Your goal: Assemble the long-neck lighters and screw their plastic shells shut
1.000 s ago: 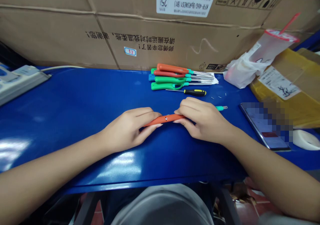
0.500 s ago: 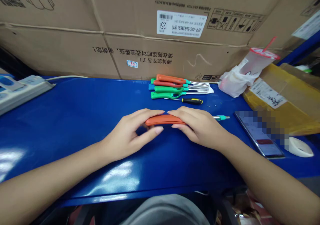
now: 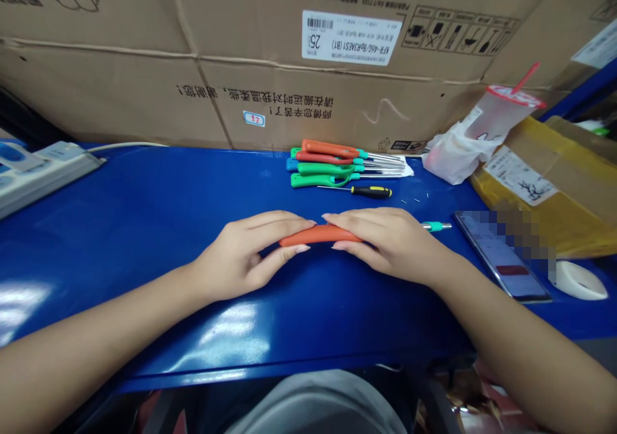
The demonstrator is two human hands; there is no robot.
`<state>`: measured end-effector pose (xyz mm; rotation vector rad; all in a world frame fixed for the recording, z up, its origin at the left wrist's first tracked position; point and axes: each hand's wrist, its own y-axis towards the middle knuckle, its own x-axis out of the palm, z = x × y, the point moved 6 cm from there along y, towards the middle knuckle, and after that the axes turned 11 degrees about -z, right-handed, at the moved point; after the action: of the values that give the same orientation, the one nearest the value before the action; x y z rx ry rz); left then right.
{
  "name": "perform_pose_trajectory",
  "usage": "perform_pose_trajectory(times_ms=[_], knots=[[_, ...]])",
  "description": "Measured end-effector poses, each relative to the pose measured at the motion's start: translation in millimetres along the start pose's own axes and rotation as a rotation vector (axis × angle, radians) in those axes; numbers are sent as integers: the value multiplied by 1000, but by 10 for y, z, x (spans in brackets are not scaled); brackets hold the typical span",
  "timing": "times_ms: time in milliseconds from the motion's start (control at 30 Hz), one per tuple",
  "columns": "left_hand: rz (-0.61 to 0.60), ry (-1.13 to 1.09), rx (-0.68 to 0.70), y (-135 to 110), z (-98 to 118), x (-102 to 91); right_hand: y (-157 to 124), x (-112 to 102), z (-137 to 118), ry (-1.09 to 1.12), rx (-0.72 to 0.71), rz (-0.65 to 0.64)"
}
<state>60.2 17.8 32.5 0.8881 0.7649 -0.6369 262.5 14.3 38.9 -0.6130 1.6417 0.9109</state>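
Observation:
An orange-handled long-nosed lighter [image 3: 321,234] lies crosswise between my hands, above the table's middle. My left hand [image 3: 253,249] is closed on the left end of its handle, thumb below and fingers above. On the other end, my right hand [image 3: 393,244] is closed in the same kind of grip, hiding part of it. A teal collar with silver metal [image 3: 437,226] shows just right of my right hand. Whether it joins the orange handle is hidden. Behind my hands lies a pile of similar lighters [image 3: 332,168] in orange, red, green and blue.
A black-and-yellow screwdriver [image 3: 372,192] and several small screws [image 3: 416,200] lie on the blue table [image 3: 159,209]. Right are a phone [image 3: 511,273], a white oval object [image 3: 581,280], a yellow-taped parcel [image 3: 573,209] and a bagged cup [image 3: 499,116]. A power strip [image 3: 43,177] sits left; a cardboard box [image 3: 270,35] stands behind.
My right hand has shifted slightly right, and the teal-and-silver piece beside it has moved right too. My left hand has moved slightly left and its thumb is closer to the handle.

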Motion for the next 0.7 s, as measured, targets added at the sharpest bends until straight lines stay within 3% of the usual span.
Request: perform_pose_trajectory(times_ms=[200,333,500,700], knots=[[13,-12,0,4,-123,-55,-43,-54,111,-149,51,-41],[0,2,31,4,-141,-47,-59,-51,139,-72,45,-13],[-128,40,-31,37,-133,10,-46,71,201,30,87,-107],[-237,15,-105,3,-212,188,17,213,181,42,64,-134]])
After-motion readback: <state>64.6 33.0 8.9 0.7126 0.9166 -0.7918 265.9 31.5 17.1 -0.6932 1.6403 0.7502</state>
